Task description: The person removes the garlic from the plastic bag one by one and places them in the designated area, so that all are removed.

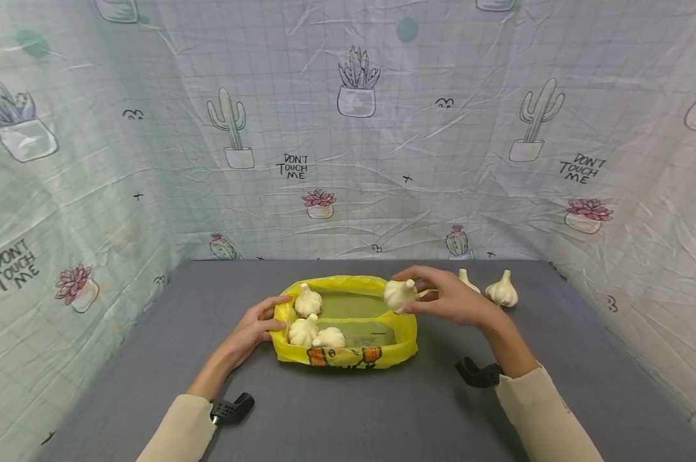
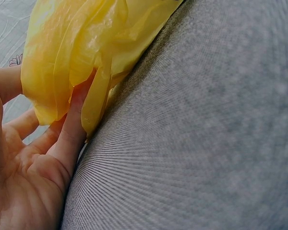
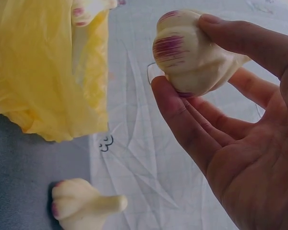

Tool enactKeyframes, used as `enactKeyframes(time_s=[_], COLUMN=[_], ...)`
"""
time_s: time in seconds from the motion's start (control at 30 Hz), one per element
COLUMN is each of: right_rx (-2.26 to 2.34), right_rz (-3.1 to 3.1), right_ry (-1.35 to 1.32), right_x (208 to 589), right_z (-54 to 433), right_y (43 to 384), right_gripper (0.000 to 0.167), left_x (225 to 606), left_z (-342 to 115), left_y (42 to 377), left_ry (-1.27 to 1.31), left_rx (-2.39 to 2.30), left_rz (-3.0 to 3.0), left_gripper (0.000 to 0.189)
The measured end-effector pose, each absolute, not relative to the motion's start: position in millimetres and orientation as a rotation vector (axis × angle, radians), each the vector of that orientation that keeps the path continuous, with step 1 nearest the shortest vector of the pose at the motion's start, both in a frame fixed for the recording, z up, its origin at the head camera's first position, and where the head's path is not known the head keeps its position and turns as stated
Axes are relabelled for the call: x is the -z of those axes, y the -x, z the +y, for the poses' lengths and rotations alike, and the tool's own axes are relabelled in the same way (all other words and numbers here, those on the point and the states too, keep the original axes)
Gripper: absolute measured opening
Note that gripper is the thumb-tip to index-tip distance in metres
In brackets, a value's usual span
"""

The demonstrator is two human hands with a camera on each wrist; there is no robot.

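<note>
A yellow plastic bag (image 1: pixel 402 350) with its mouth spread open lies on the table, three white garlic bulbs (image 1: pixel 309 300) inside at its left end. My left hand (image 1: pixel 249 333) holds the bag's left side, fingers at the rim. In the left wrist view, part of one finger is hidden under a fold of yellow plastic (image 2: pixel 72 57). Over the bag's right end, my right hand (image 1: pixel 454 298) pinches a garlic bulb (image 1: pixel 398 296) between thumb and fingers. The right wrist view shows purple streaks on this held bulb (image 3: pixel 182 52), its stem towards the palm.
Right of the bag on the grey table (image 1: pixel 348 417) stands a garlic bulb (image 1: pixel 502 290). Another bulb (image 1: pixel 466 278) is partly hidden behind my right hand. A cactus-print cloth (image 1: pixel 382 160) hangs along the back and both sides.
</note>
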State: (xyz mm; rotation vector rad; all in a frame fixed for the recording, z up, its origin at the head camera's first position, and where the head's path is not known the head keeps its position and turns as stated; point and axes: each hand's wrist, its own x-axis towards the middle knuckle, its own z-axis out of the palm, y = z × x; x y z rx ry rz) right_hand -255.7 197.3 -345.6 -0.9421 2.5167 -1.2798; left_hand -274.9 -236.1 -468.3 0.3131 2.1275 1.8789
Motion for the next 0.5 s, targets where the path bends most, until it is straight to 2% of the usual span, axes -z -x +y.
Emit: enactKeyframes(time_s=[0.5], right_rx=[1.298], right_rz=[2.542], right_ry=[0.928], right_x=[347], right_z=[209], right_y=[260], right_gripper=[0.051], left_x=[469], left_z=[-237], left_y=[275], left_ry=[-0.316], left_rx=[-1.884], left_rz=[2.122], left_gripper=[0.068])
